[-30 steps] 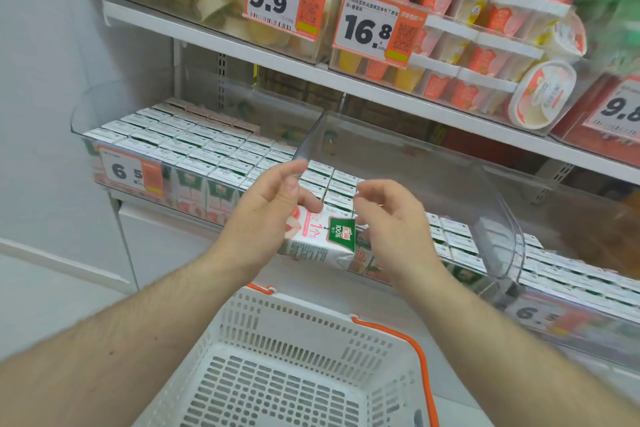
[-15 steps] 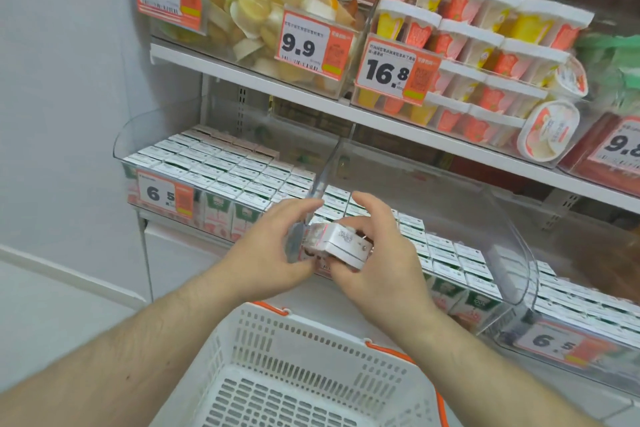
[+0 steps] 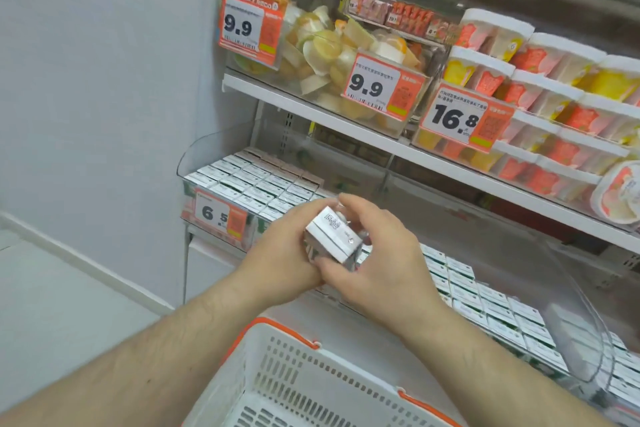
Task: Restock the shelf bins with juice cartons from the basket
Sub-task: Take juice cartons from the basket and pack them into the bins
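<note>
Clear plastic shelf bins [image 3: 214, 156] on lower shelf, packed tight with boxy white-topped cartons [image 3: 256, 184]; orange price tag [image 3: 220, 217] on front. Shelf above: fruit cups [image 3: 322, 48], lidded tubs [image 3: 540, 80]. White perforated basket [image 3: 294, 388], orange handles, below forearms. Juice carton [image 3: 334, 234] held between both hands in front of bins: left hand [image 3: 277, 262] cups it, right hand [image 3: 375, 253] curls over top.
</note>
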`<action>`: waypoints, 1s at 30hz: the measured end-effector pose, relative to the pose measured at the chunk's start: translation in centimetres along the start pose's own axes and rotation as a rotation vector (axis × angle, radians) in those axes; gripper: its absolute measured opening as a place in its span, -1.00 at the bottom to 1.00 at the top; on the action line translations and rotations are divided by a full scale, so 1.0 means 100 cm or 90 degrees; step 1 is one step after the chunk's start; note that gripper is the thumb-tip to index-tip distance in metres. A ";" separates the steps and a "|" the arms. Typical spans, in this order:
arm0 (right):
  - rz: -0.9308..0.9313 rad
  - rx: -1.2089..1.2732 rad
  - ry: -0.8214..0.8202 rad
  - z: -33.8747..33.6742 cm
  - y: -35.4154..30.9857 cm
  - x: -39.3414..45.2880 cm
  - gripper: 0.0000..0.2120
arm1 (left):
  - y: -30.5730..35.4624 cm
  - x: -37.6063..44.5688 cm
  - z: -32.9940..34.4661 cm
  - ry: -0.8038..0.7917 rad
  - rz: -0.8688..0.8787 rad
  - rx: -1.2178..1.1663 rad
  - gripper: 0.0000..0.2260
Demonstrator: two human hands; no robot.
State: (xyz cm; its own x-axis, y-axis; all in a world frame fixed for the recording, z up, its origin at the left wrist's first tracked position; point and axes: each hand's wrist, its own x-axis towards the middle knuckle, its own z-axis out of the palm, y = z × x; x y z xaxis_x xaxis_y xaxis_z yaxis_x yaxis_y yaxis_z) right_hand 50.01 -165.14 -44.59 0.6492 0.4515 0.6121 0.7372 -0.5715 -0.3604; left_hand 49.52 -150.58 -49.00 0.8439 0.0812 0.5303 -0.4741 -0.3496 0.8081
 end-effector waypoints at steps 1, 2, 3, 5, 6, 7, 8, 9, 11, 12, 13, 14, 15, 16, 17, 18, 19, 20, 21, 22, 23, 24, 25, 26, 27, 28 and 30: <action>-0.009 -0.008 0.015 0.003 -0.002 0.006 -0.47 | -0.002 0.004 -0.005 0.008 0.001 -0.005 -0.46; -0.009 -0.017 0.020 0.006 -0.004 0.013 -0.48 | -0.004 0.009 -0.010 0.019 -0.003 -0.003 -0.45; 0.000 -0.025 0.012 0.009 -0.005 0.020 -0.44 | -0.006 0.013 -0.014 0.029 -0.016 0.008 -0.44; 0.036 -0.042 -0.020 0.017 -0.004 0.033 -0.36 | -0.011 0.021 -0.021 0.042 -0.047 0.019 -0.40; 0.033 -0.050 -0.026 0.022 -0.002 0.039 -0.38 | -0.016 0.024 -0.023 0.042 -0.052 0.016 -0.39; 0.016 -0.061 -0.025 0.027 0.000 0.044 -0.43 | -0.018 0.027 -0.024 0.042 -0.053 0.025 -0.37; 0.002 -0.072 -0.028 0.032 0.002 0.050 -0.47 | -0.021 0.031 -0.026 0.045 -0.060 0.057 -0.33; -0.002 -0.082 -0.036 0.035 0.007 0.058 -0.51 | -0.025 0.035 -0.028 0.047 -0.075 0.109 -0.29; -0.005 -0.121 -0.058 0.037 0.020 0.078 -0.54 | -0.035 0.043 -0.030 0.050 -0.110 0.259 -0.26; -0.007 -0.153 -0.068 0.037 0.028 0.089 -0.55 | -0.043 0.046 -0.030 0.051 -0.126 0.330 -0.25; -0.011 -0.191 -0.083 0.037 0.036 0.100 -0.57 | -0.050 0.046 -0.028 0.052 -0.143 0.379 -0.26; -0.011 -0.230 -0.104 0.038 0.044 0.110 -0.58 | -0.057 0.045 -0.025 0.049 -0.161 0.408 -0.28; -0.012 -0.268 -0.126 0.038 0.052 0.119 -0.58 | -0.063 0.044 -0.022 0.047 -0.174 0.426 -0.30; -0.011 -0.305 -0.151 0.040 0.060 0.126 -0.58 | -0.070 0.043 -0.018 0.043 -0.188 0.441 -0.32; -0.005 -0.340 -0.177 0.043 0.067 0.133 -0.58 | -0.074 0.041 -0.016 0.038 -0.199 0.457 -0.33; 0.007 -0.373 -0.202 0.046 0.073 0.139 -0.57 | -0.078 0.041 -0.014 0.036 -0.205 0.472 -0.34; 0.018 -0.401 -0.219 0.051 0.080 0.143 -0.59 | -0.081 0.041 -0.012 0.038 -0.205 0.484 -0.35; 0.030 -0.419 -0.225 0.056 0.087 0.148 -0.61 | -0.082 0.042 -0.011 0.044 -0.202 0.492 -0.36; 0.049 -0.425 -0.221 0.060 0.094 0.152 -0.64 | -0.084 0.043 -0.009 0.052 -0.200 0.499 -0.37; 0.078 -0.425 -0.214 0.065 0.100 0.157 -0.66 | -0.085 0.043 -0.008 0.056 -0.199 0.505 -0.38; 0.112 -0.423 -0.211 0.069 0.107 0.162 -0.66 | -0.085 0.043 -0.007 0.057 -0.201 0.509 -0.37; 0.146 -0.428 -0.215 0.073 0.112 0.168 -0.62 | -0.085 0.043 -0.006 0.054 -0.203 0.514 -0.37; 0.190 -0.433 -0.225 0.078 0.116 0.175 -0.57 | -0.086 0.044 -0.005 0.049 -0.206 0.521 -0.38; 0.241 -0.435 -0.234 0.082 0.120 0.181 -0.53 | -0.086 0.044 -0.004 0.045 -0.209 0.530 -0.40; 0.291 -0.434 -0.246 0.087 0.122 0.187 -0.52 | -0.085 0.044 -0.004 0.045 -0.211 0.538 -0.42; 0.327 -0.432 -0.261 0.092 0.126 0.191 -0.54 | -0.085 0.045 -0.004 0.045 -0.213 0.544 -0.45; 0.361 -0.419 -0.301 0.101 0.132 0.196 -0.67 | -0.084 0.046 -0.004 0.037 -0.222 0.549 -0.52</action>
State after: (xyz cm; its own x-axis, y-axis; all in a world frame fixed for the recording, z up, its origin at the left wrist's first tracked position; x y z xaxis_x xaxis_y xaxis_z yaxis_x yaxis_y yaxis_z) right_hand 74.37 -156.88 -44.44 0.9877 0.1377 0.0734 0.1352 -0.9901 0.0381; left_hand 57.28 -146.96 -53.21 0.8784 0.3505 0.3249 0.1734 -0.8672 0.4668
